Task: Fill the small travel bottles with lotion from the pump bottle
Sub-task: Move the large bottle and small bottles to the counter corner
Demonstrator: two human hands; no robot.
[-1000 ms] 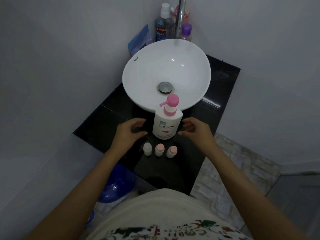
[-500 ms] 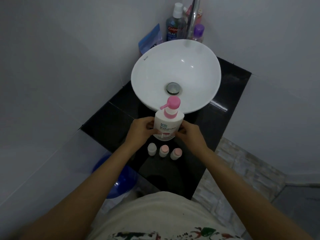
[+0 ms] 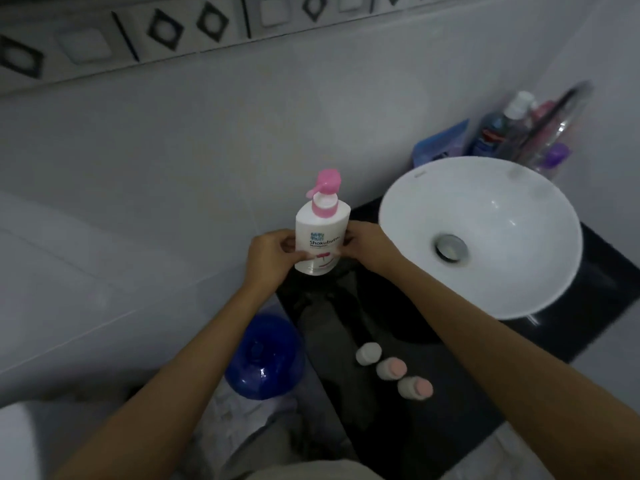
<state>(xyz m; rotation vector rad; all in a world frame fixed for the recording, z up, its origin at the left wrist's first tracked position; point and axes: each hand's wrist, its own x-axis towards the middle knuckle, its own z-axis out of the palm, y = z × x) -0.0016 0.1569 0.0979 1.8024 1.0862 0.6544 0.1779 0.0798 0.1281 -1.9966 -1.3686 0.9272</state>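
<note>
A white pump bottle (image 3: 320, 233) with a pink pump head stands upright at the far left corner of the black counter (image 3: 433, 427), close to the wall. My left hand (image 3: 270, 258) grips its left side and my right hand (image 3: 367, 245) grips its right side. Whether its base rests on the counter or hangs just above it I cannot tell. Three small travel bottles stand in a row nearer to me: one with a white cap (image 3: 369, 353), one with a pink cap (image 3: 391, 368) and another with a pink cap (image 3: 415, 388). All three are capped and apart from my hands.
A white basin (image 3: 485, 202) sits on the counter to the right, with a faucet (image 3: 554, 123) and several toiletry bottles (image 3: 498, 133) behind it. A blue round container (image 3: 265, 355) stands on the floor left of the counter. A tiled wall runs along the back.
Both hands closed on the pump bottle and carried it away from the three small bottles toward the counter's far left corner. My view swung left, so the basin now lies at the right.
</note>
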